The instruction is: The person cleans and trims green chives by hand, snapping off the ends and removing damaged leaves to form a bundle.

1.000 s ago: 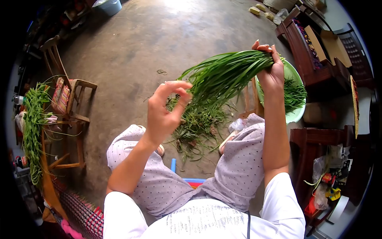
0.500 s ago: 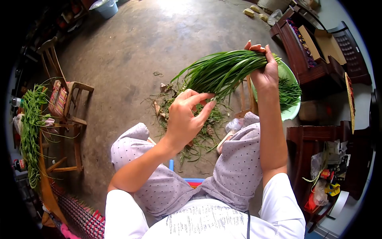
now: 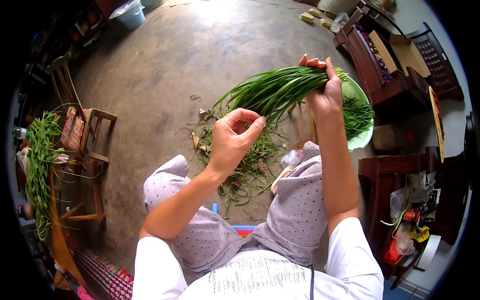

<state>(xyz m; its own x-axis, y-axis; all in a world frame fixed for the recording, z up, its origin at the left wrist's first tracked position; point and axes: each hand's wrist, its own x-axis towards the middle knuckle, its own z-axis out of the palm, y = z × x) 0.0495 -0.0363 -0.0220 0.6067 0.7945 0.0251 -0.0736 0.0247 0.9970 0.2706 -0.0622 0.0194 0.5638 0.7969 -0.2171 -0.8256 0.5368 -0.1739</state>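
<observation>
Green bunch (image 3: 277, 89), raised left of the green basin (image 3: 354, 89), grasped near its pale ends in the right hand (image 3: 325, 97), best held snugly, uncrushed, with left hand (image 3: 229, 142) farther left, fingertips pinched, any blade between impossible to tell.

Floor (image 3: 150, 65) looks like smooth bare concrete, kinda glossy up top. Right of it, the cabinet (image 3: 385, 95) is shiny dark wood; left, the chair's (image 3: 97, 114) wood looks duller.

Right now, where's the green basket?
Head view, right side: the green basket is just right of the right hand, beside the dark wooden furniture.
</observation>
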